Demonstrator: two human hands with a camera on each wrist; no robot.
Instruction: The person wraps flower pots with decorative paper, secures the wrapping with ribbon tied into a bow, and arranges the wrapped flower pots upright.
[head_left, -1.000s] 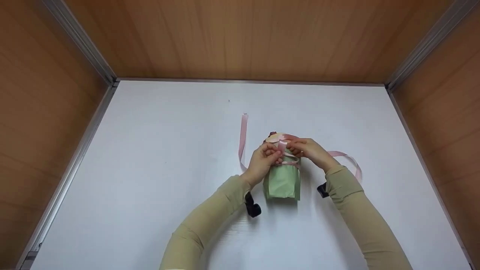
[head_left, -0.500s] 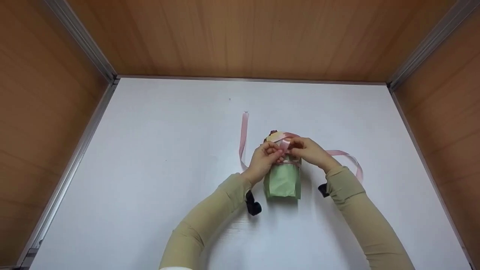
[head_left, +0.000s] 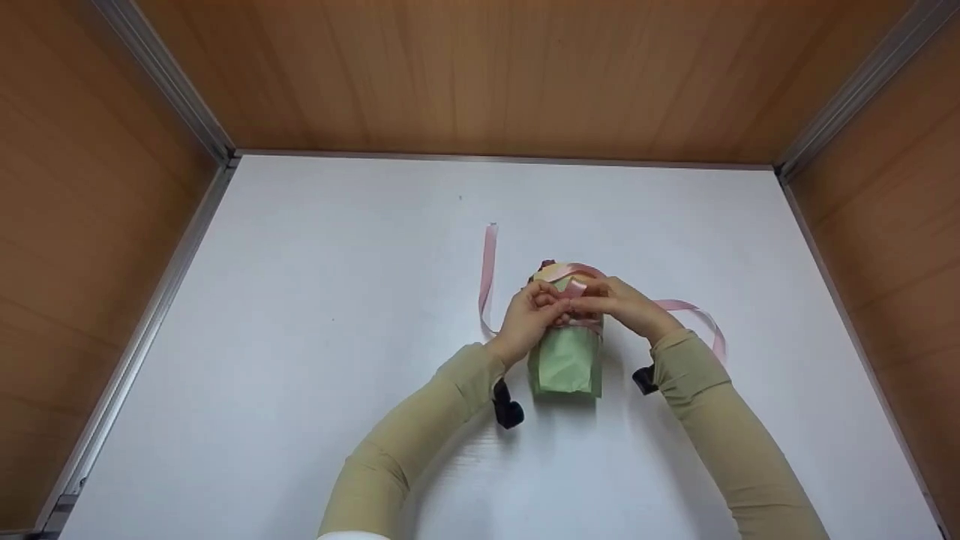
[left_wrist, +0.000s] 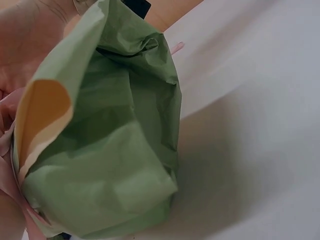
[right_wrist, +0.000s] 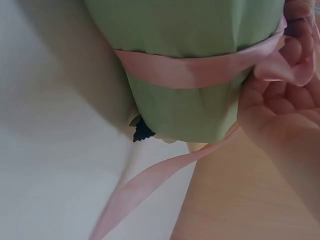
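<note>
A bouquet wrapped in green paper (head_left: 566, 367) lies on the white table, dark red and cream flowers (head_left: 559, 268) showing at its far end. Pink ribbon (right_wrist: 175, 70) runs round the wrapping, and a small loop of it (head_left: 575, 288) stands up between the hands. My left hand (head_left: 525, 319) pinches the ribbon at the base of this loop. From the other side, my right hand (head_left: 626, 306) pinches the ribbon too, fingertips meeting the left ones. A dark leaf (right_wrist: 142, 131) pokes from the wrapping in the right wrist view. Fingers partly hide the knot area.
One ribbon tail (head_left: 487, 277) stretches away on the table to the left; another length (head_left: 701, 319) curves out at the right. Wooden panels (head_left: 480, 75) with metal edging bound the white table (head_left: 315, 300). Black wrist straps (head_left: 508, 412) hang below the sleeves.
The right hand has shifted slightly toward the left hand, its fingers now closer to the loop's base. The loop has tilted right and looks smaller. The bouquet stays in place.
</note>
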